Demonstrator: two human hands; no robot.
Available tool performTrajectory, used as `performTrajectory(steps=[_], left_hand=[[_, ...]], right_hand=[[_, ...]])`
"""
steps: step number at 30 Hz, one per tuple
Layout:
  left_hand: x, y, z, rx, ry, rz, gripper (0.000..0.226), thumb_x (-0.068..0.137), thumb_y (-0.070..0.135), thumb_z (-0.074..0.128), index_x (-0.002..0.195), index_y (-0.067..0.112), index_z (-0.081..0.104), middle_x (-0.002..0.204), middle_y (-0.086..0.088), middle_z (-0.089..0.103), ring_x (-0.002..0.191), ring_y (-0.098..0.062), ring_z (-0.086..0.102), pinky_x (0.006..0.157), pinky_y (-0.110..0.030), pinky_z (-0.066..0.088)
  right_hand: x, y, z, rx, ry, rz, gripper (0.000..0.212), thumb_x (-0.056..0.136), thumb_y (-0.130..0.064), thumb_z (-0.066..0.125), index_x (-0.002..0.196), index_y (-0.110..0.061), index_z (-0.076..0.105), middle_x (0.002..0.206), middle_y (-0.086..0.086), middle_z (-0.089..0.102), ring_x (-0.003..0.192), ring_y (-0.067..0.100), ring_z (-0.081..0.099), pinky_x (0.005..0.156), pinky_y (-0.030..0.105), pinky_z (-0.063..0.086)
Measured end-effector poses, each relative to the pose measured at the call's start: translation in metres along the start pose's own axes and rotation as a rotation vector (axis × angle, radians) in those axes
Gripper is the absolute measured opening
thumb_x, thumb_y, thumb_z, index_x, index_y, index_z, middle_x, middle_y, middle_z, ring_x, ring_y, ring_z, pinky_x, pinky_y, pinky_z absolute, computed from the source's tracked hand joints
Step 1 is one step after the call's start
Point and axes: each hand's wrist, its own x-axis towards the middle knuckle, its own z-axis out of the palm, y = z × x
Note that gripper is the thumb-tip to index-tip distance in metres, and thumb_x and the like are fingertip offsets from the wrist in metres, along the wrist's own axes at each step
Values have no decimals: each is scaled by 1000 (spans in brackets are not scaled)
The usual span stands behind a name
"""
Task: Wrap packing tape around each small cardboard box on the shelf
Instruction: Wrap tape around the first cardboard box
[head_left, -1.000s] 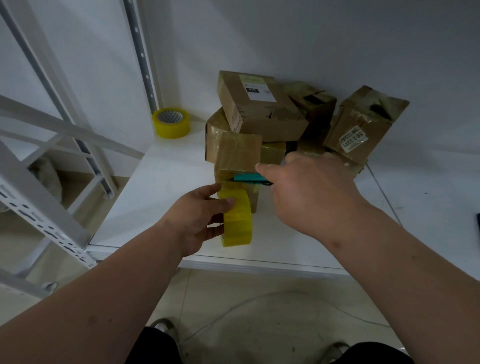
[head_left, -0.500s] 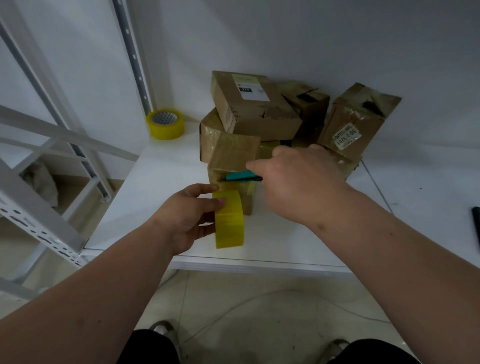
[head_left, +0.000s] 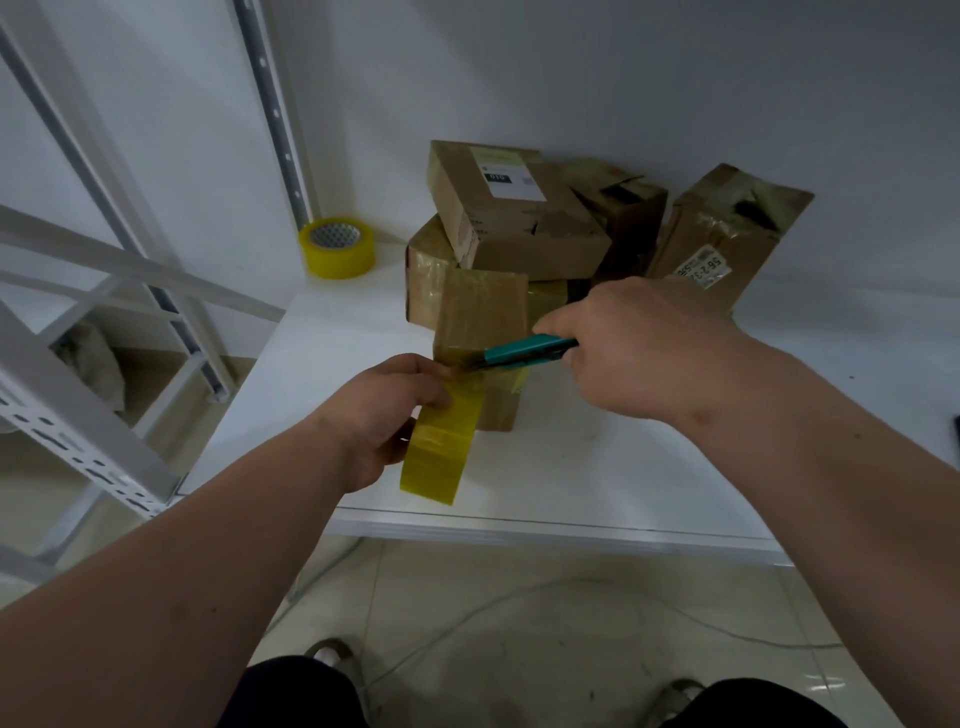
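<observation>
Two hands are working at the front box (head_left: 480, 332), which is standing on the shelf (head_left: 597, 467) at 12 o'clock from them. The left hand (head_left: 384, 415) is gripping the yellow roll (head_left: 439, 447), tape running up to the box. The right hand (head_left: 634, 348), at 3 o'clock of the box, is curling round a teal cutter (head_left: 524, 351), tip at the tape. The box is looking light and stiff, likely sliding easily; pinning its top seems best. More boxes (head_left: 519, 218) are piling at 12 o'clock.
</observation>
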Motion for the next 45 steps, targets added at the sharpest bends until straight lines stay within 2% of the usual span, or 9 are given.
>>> performTrajectory(steps=[7,11,20,25,31,35,38,40,45], left_hand=[[-2,4,2,33,-9,-17,23,86,5,59,101,21,66,113,-16,66,105,-39,62,93,-50,51],[-3,6,0,-9,-4,-34,22,87,5,57,102,19,65,108,-15,67,94,-35,65,84,-46,56],[-7,1,-6,20,5,-30,21,86,6,62,99,20,69,95,-10,68,79,-28,66,63,-34,56],[-12,-5,-1,41,-48,-44,22,86,6,63,102,20,68,95,-10,69,81,-28,64,67,-34,54],[-18,-13,4,89,-124,-57,26,88,3,60,108,19,65,103,-12,66,86,-29,60,70,-33,50],[-19,-16,9,57,-166,-59,26,88,3,60,107,20,65,106,-10,66,89,-29,60,74,-36,50],[-20,-18,11,26,-184,-65,26,87,3,61,107,20,66,110,-9,65,90,-29,59,75,-37,50],[-20,-19,13,19,-194,-66,27,87,4,62,108,20,66,112,-9,65,91,-30,59,78,-39,49],[-18,-21,18,29,-202,-73,30,87,5,63,113,19,65,116,-10,64,93,-30,58,81,-41,47]], right_hand=[[-1,-10,-10,-59,-5,-21,32,88,-24,50,112,-40,62,70,-10,41,69,18,40,66,35,25],[4,-18,-12,-74,-32,-35,31,84,-22,48,108,-35,63,78,-6,51,77,22,49,72,39,27],[-11,14,-2,-9,-68,34,35,86,-30,54,117,-47,61,91,-9,62,76,14,48,57,29,37],[-10,29,-1,113,-273,138,38,89,-26,55,122,-43,61,90,-11,52,74,9,47,57,25,39],[-19,46,28,194,-624,314,34,93,-12,50,123,-25,61,89,3,62,73,14,60,62,26,50],[-34,58,83,544,-484,545,28,95,-17,51,122,-16,57,94,9,66,84,25,66,73,34,53],[-47,65,127,669,-463,695,24,96,-25,50,113,-8,57,91,11,69,79,24,64,66,29,48],[-54,69,150,603,-485,753,29,97,-30,45,111,-7,56,94,10,63,83,26,61,64,29,46],[-60,61,165,143,-265,810,44,93,-42,47,135,-29,46,134,8,44,118,32,40,95,43,32]])
